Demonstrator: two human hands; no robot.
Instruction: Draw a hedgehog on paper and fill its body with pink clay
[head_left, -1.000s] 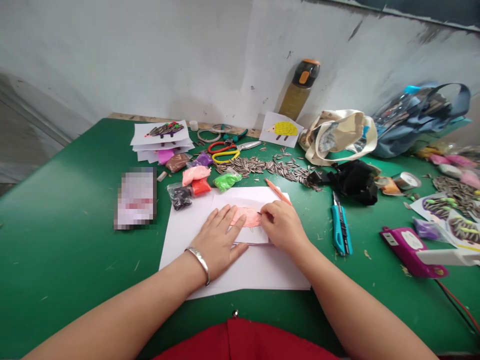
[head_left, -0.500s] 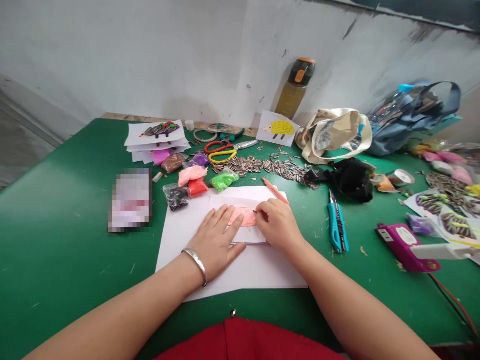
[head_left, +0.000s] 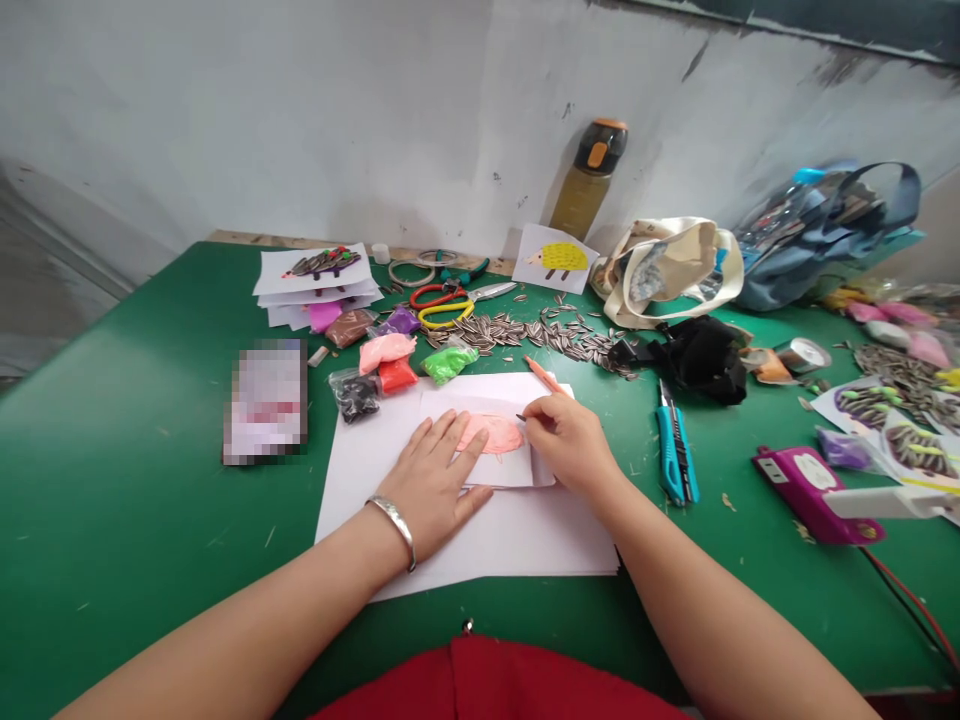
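Note:
A pink oval drawing (head_left: pixel 491 434) with short leg lines lies on a small white sheet, on top of larger white paper (head_left: pixel 450 555). My left hand (head_left: pixel 431 485), with a silver bangle on its wrist, rests flat on the paper, fingers spread over the drawing's left side. Pinched in my right hand (head_left: pixel 574 440) is a dark crayon (head_left: pixel 521 417); only its tip shows. That tip is just right of the pink oval; I cannot tell whether it touches the paper. An orange crayon (head_left: pixel 540 370) lies behind my right hand, partly hidden by it.
Small bags of coloured clay (head_left: pixel 386 352), sunflower seeds (head_left: pixel 487 332) and scissors (head_left: pixel 448 310) lie behind the paper. A blue utility knife (head_left: pixel 675 450) and magenta device (head_left: pixel 814 495) are to the right. Further back are a yellow hedgehog picture (head_left: pixel 559 257), a bottle (head_left: pixel 585 190) and bags (head_left: pixel 667 270).
My right hand has moved a little to the right with the dark crayon, uncovering the oval's right end. My left hand has stayed in place.

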